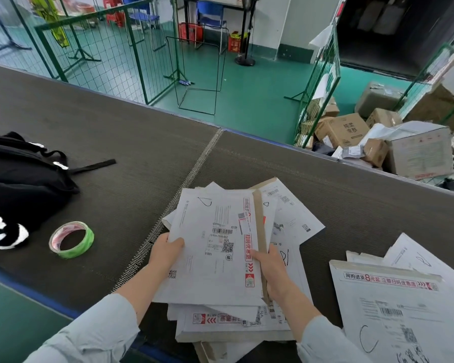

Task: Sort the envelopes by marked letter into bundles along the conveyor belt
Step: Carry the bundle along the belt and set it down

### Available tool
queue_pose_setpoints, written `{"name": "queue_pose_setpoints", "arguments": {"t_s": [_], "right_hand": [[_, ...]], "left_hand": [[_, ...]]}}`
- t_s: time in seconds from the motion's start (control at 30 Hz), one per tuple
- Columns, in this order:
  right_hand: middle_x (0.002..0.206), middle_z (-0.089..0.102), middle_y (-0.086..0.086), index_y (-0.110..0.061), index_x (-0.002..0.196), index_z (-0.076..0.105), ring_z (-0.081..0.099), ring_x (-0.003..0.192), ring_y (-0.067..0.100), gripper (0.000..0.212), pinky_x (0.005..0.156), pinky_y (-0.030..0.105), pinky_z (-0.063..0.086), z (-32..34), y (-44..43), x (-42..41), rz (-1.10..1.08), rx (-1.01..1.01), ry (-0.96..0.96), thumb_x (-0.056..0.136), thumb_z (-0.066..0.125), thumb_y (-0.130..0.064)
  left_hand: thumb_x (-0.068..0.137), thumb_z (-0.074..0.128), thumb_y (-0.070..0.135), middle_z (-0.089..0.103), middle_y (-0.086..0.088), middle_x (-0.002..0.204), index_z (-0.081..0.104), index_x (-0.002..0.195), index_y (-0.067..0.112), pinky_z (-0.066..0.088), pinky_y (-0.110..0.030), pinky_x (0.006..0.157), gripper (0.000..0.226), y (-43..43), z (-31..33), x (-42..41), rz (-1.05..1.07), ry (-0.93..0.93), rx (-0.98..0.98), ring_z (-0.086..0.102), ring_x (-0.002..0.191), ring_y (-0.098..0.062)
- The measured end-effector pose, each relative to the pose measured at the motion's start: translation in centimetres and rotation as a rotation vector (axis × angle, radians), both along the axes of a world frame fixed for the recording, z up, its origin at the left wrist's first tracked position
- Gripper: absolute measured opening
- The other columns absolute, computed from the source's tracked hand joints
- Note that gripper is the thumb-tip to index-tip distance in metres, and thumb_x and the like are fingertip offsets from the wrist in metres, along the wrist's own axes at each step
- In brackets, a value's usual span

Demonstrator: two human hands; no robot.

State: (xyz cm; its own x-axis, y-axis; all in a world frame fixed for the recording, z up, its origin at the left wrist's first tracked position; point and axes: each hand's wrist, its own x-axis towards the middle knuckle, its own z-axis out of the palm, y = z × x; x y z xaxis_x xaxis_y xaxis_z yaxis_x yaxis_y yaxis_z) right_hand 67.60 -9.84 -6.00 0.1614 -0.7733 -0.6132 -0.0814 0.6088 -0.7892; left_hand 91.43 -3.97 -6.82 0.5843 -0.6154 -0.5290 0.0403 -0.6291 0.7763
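Two-handed: gripped top envelope [215, 258] by side edges, left hand [168, 248] and right hand [269, 263], over loose pile [233, 326]; could have dragged neighbours along, mixing letters.

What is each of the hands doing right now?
Left hand: grips the left edge of the top envelope.
Right hand: grips the same envelope's right edge.
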Motion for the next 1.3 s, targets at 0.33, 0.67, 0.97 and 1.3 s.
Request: {"name": "queue_pose_setpoints", "arguments": {"t_s": [0.33, 0.67, 0.97, 1.3], "right_hand": [[0.094, 0.074, 0.012, -0.009, 0.104, 0.063, 0.073, 0.079, 0.025, 0.034, 0.06, 0.032, 0.06, 6.3, -0.9, -1.6, -0.052, -0.282, 0.014, 0.084, 0.052, 0.015], [0.093, 0.074, 0.003, -0.012, 0.106, 0.064, 0.074, 0.082, 0.021, 0.028, 0.06, 0.028, 0.056, 9.2, -1.0, -4.6, -0.173, -0.454, -0.076, 0.087, 0.058, 0.008], [0.105, 0.072, -0.003, -0.022, 0.11, 0.059, 0.069, 0.088, 0.011, 0.03, 0.054, 0.016, 0.053, 6.1, 1.3, -5.8, -0.003, -0.382, 0.0, 0.094, 0.056, 0.003], [0.099, 0.069, 0.001, -0.02, 0.104, 0.061, 0.069, 0.089, 0.019, 0.013, 0.079, 0.043, 0.059, 6.1, 3.3, -9.7, -0.215, -0.465, 0.356, 0.091, 0.065, -0.022]], "left_hand": [[0.079, 0.047, -0.008, 0.062, -0.006, 0.091, 0.055, 0.097, 0.01, 0.052, -0.036, 0.071, 0.026, -0.7, 4.7, -2.3, 0.16, 0.012, -0.306, 0.06, 0.083, -0.024], [0.082, 0.054, -0.003, 0.055, -0.001, 0.088, 0.054, 0.093, 0.015, 0.045, -0.032, 0.07, 0.021, -0.5, 8.1, -6.7, 0.155, -0.009, -0.601, 0.052, 0.078, -0.016], [0.091, 0.053, 0.011, 0.06, 0.002, 0.102, 0.05, 0.116, 0.015, 0.045, -0.029, 0.066, 0.025, 2.0, 5.3, -7.8, 0.026, -0.029, -0.349, 0.058, 0.094, -0.016], [0.091, 0.065, 0.021, 0.073, -0.002, 0.095, 0.059, 0.102, 0.025, 0.059, -0.037, 0.067, 0.013, 2.9, 5.5, -8.8, -0.231, 0.109, -0.366, 0.072, 0.083, -0.021]]}}
